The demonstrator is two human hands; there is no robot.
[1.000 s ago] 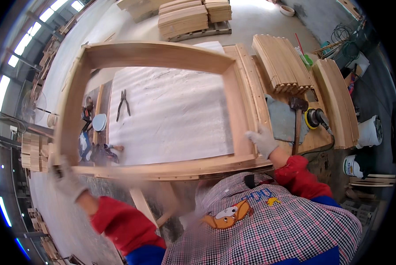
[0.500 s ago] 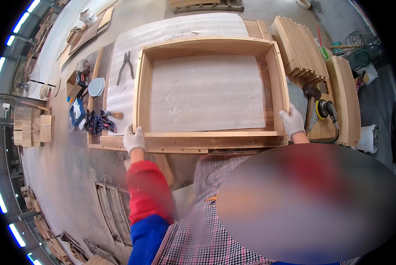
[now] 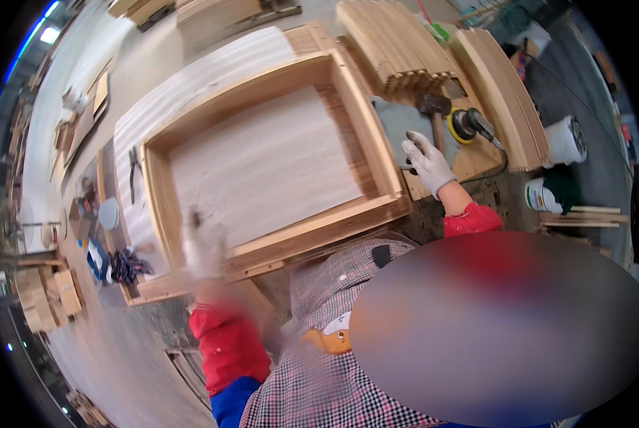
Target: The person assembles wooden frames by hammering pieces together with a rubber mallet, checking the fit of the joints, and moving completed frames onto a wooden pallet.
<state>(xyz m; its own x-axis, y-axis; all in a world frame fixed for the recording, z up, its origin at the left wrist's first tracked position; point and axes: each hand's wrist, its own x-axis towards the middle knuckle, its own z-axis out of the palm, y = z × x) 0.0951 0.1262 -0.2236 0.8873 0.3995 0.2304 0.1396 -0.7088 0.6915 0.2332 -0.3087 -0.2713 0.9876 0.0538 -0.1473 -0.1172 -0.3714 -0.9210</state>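
A rectangular wooden frame (image 3: 369,125), like an open drawer box, lies on a white foam sheet (image 3: 262,164) on the bench. My left hand (image 3: 204,246), in a white glove, is over the frame's near left corner. Motion smears its fingers, so whether it touches the wood is unclear. To the right of the frame, my gloved right hand (image 3: 430,165) hovers with its fingers stretched out and nothing in them. Just beyond it is a mallet (image 3: 434,105) with a dark head, its handle pointing toward the hand. A round yellow-edged sander (image 3: 466,125) sits beside the mallet.
Stacked wooden slats (image 3: 394,46) and long boards (image 3: 501,100) stand at the far right. Pliers (image 3: 133,175) lie left of the frame, near a round grey disc (image 3: 109,213) and a dark patterned cloth (image 3: 128,267). White buckets (image 3: 566,139) are on the floor at right.
My right hand has let go of the frame's right side and moved off toward the mallet. My left hand has shifted and blurred. The whole view has turned and swung right.
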